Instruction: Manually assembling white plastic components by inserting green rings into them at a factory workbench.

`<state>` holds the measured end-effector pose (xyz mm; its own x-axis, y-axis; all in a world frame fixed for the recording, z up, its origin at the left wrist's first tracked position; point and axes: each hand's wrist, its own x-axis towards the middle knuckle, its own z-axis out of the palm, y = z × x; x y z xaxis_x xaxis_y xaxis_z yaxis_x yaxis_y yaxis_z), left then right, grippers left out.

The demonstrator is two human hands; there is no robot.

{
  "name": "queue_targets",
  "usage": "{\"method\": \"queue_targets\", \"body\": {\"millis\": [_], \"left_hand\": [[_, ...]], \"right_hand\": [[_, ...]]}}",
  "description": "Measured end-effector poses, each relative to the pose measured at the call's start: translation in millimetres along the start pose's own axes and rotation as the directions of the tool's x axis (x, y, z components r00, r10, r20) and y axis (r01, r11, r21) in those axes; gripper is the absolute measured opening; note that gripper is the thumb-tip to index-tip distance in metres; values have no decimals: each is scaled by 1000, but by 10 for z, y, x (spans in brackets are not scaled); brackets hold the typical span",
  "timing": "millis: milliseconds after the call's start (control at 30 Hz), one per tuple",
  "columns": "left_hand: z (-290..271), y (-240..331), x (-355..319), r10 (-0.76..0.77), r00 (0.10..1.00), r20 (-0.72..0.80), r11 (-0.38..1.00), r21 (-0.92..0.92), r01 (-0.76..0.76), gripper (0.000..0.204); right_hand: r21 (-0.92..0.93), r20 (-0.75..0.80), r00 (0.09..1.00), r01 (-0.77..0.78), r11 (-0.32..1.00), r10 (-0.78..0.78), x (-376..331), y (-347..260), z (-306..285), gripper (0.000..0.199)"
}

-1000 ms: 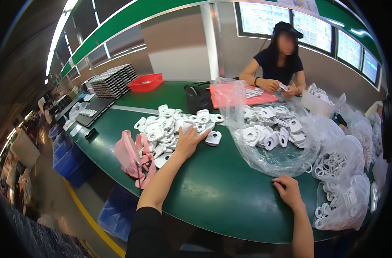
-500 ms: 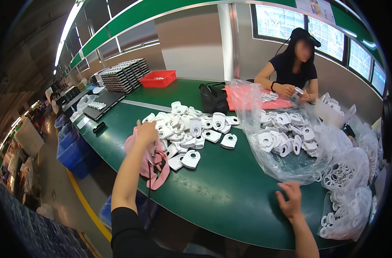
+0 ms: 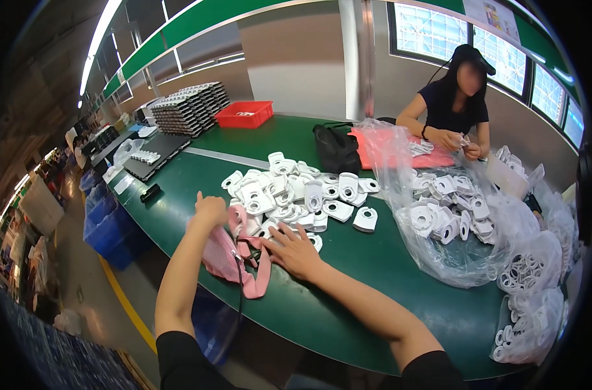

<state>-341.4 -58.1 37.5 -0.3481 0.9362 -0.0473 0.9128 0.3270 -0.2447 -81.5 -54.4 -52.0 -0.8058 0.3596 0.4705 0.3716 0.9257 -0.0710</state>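
Observation:
A pink mesh cloth item with a strap [image 3: 257, 276] lies at the table's near left edge, a dark cord hanging from it. My left hand [image 3: 210, 211] is at its upper left side, most fingers curled under and one digit pointing up; whatever they grip is hidden. Stretched across the table, my right hand [image 3: 297, 252] is open, fingers spread over the strap's right side and the nearest white parts. Beyond both hands is a heap of white plastic parts [image 3: 313, 196], each with a round hole. One white part [image 3: 365, 220] lies apart on the right.
Clear plastic bags [image 3: 529, 325] of white parts and rings line the right side. Across the table a co-worker [image 3: 453, 110] handles a small part. A black bag [image 3: 337, 148], a red bin [image 3: 245, 114] and stacked trays [image 3: 188, 110] stand at the back. Blue bins [image 3: 117, 227] are below left.
My right hand has crossed from the right side to the pink cloth item and the near parts. My left hand has drawn back from the heap, leftward and nearer. The view has shifted slightly.

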Motion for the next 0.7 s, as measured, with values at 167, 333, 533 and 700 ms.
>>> {"method": "queue_targets", "body": {"millis": [167, 333, 533, 700], "left_hand": [[-97, 345, -46, 43, 865, -499, 882, -387, -267, 45], [193, 948, 5, 178, 927, -330, 745, -570, -347, 109], [30, 1532, -317, 402, 913, -76, 898, -163, -409, 118], [100, 1347, 4, 494, 868, 53, 855, -216, -473, 103]], "right_hand": [[-9, -65, 989, -135, 991, 134, 304, 348, 212, 48], [260, -490, 837, -125, 958, 242, 323, 703, -70, 49], [40, -408, 743, -566, 823, 531, -383, 1909, -314, 62], [189, -195, 769, -580, 793, 609, -379, 1714, -129, 60]]}}
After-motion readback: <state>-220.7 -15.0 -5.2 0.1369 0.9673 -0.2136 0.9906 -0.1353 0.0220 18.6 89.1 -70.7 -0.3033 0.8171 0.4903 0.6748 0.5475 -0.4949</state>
